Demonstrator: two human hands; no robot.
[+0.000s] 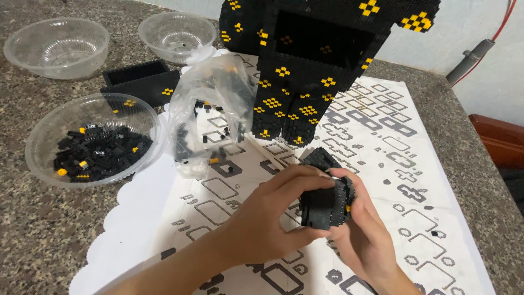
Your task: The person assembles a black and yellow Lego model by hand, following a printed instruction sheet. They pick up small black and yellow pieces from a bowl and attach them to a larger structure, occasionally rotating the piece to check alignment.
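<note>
Both my hands hold a small black block assembly (326,203) with a yellow stud, just above a white instruction sheet (382,164). My left hand (267,218) wraps its top and front with thumb and fingers. My right hand (363,229) cups it from the right and below. A second small black assembly (320,158) lies on the sheet right behind my fingers. Farther back stands a tall black model with yellow diamond patterns (305,65).
A clear bowl of black and yellow bricks (95,142) sits at left, with two more clear bowls (57,46) (177,35) behind it. A black open brick box (139,79) and a clear plastic bag of bricks (210,114) lie between. The granite counter edge runs along the right.
</note>
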